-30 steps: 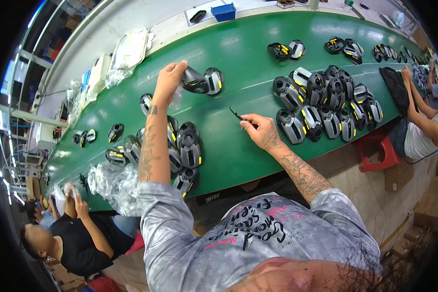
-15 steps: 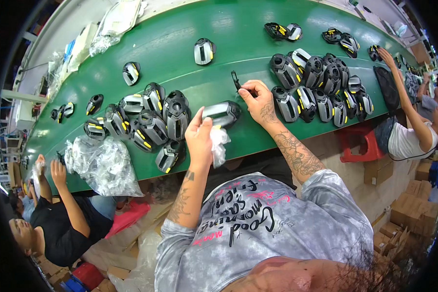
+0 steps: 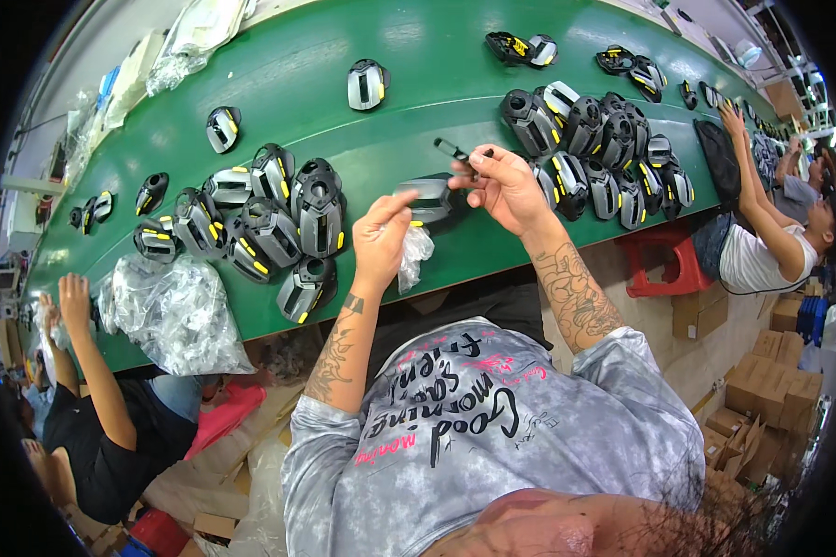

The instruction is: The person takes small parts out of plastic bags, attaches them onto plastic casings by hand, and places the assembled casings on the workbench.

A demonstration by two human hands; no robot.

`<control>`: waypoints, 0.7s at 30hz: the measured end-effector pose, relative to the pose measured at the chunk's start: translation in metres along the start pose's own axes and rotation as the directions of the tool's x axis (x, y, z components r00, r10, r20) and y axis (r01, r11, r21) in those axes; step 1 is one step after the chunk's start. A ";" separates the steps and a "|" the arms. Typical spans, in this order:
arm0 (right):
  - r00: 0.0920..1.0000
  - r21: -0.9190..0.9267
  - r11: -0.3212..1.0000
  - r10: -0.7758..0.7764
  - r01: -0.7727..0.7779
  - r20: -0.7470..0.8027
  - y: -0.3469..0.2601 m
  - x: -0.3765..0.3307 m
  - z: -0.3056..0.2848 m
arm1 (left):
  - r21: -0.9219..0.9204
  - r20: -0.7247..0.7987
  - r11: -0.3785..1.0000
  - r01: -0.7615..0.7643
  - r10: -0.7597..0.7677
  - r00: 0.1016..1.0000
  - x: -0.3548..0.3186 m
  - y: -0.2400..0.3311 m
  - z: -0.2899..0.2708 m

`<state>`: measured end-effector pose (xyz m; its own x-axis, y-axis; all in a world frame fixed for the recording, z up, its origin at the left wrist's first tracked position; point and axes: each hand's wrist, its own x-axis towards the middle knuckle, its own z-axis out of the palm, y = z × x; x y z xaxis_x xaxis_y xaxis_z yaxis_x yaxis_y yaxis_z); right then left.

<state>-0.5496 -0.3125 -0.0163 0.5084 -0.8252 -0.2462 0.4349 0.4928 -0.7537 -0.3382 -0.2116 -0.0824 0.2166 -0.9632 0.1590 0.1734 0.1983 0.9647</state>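
My left hand (image 3: 380,243) is closed with its index finger stretched out and blurred. A small crumpled clear plastic bag (image 3: 417,258) hangs from it, apparently in the folded fingers. Just beyond that fingertip is a grey-and-black plastic shell (image 3: 432,199), partly blurred, low over or on the table; I cannot tell which. My right hand (image 3: 509,190) pinches a slim black plastic part (image 3: 450,148) between thumb and fingers, its far end pointing up and left. Similar shells with yellow accents lie in one group (image 3: 271,226) at left and another (image 3: 585,139) at right.
A large clear bag of small parts (image 3: 178,311) lies at the near left edge of the green table (image 3: 418,102). Co-workers sit on both sides, one in black (image 3: 111,446), one in white (image 3: 766,255) beyond a red stool (image 3: 659,265). Cardboard boxes (image 3: 771,395) stand at lower right.
My left fingers have come off the shell, and the index finger is now stretched toward it. My right hand has turned, its fingers spreading, still with the black part. The whole view has shifted slightly.
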 end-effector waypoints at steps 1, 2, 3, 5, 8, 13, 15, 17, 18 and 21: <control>1.000 0.008 1.000 0.014 -0.014 -0.012 0.004 -0.001 0.007 | 0.002 -0.009 1.000 0.002 -0.002 1.000 -0.001 0.004 0.000; 1.000 -0.030 0.999 -0.019 0.019 -0.016 0.010 -0.001 0.010 | -0.017 0.033 0.999 0.042 -0.041 0.999 -0.002 0.007 -0.001; 1.000 -0.029 1.000 -0.011 0.010 -0.010 0.014 -0.001 0.014 | -0.034 0.076 0.996 0.082 -0.079 0.994 -0.002 0.009 -0.002; 0.983 -0.294 0.938 -0.173 0.186 0.070 0.022 -0.001 0.025 | 0.016 0.082 0.998 0.057 -0.058 0.995 0.001 0.013 -0.003; 0.987 -0.449 0.879 -0.152 0.158 0.049 0.023 -0.008 0.047 | -0.091 0.130 0.995 0.032 -0.019 0.991 -0.001 0.006 -0.005; 0.966 -0.726 0.638 -0.197 0.257 0.169 0.034 -0.011 0.056 | -0.083 0.054 0.994 0.071 -0.067 0.996 -0.005 0.000 -0.001; 0.910 -0.799 0.454 -0.311 0.396 0.274 0.037 -0.011 0.054 | -0.262 0.031 0.960 0.098 -0.093 0.995 -0.008 -0.003 0.002; 0.964 -0.663 0.700 -0.211 0.265 0.162 0.031 -0.015 0.060 | -0.216 0.022 0.973 0.077 -0.074 0.997 -0.007 0.001 0.001; 0.965 -0.562 0.785 -0.227 0.261 0.131 0.035 -0.010 0.049 | -0.096 0.053 0.994 0.061 -0.056 0.997 -0.005 0.002 -0.003; 0.970 -0.196 0.957 -0.232 0.216 -0.067 0.013 -0.004 0.039 | 0.014 0.062 0.999 0.041 -0.042 0.997 -0.006 0.002 -0.004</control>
<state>-0.5167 -0.2920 -0.0011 0.3428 -0.9336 -0.1043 0.3801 0.2394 -0.8934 -0.3353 -0.2051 -0.0820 0.1493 -0.9801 0.1311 0.1684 0.1559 0.9733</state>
